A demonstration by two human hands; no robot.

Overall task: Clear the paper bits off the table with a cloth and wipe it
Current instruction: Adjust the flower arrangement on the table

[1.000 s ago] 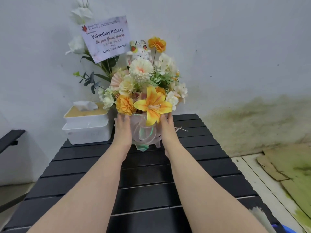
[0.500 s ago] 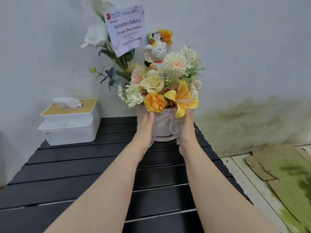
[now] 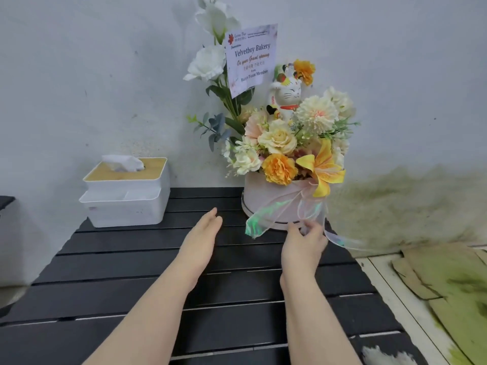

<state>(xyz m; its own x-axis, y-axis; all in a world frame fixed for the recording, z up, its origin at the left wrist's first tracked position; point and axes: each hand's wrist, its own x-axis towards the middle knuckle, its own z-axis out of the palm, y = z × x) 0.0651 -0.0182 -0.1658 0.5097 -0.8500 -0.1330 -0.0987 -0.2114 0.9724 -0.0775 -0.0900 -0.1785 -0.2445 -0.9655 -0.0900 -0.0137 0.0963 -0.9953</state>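
Note:
The black slatted table (image 3: pixel 131 259) fills the lower view. A flower arrangement in a round pink box (image 3: pixel 263 204) stands at the table's far right, against the wall. My left hand (image 3: pixel 205 233) hovers flat with fingers apart, just left of the box and not touching it. My right hand (image 3: pixel 303 243) is in front of the box, its fingers loosely curled at the iridescent ribbon (image 3: pixel 266 214). A white fluffy cloth (image 3: pixel 379 355) peeks in at the table's near right corner. I see no paper bits on the slats.
A white tissue box (image 3: pixel 126 196) with a wooden lid sits at the far left of the table by the wall. Flattened, mouldy cardboard (image 3: pixel 448 285) lies on the floor to the right. A dark furniture edge (image 3: pixel 5 204) shows at the far left.
Both hands carried the flower box to the right and set it down at the far right of the table. They have let go and drawn back a little.

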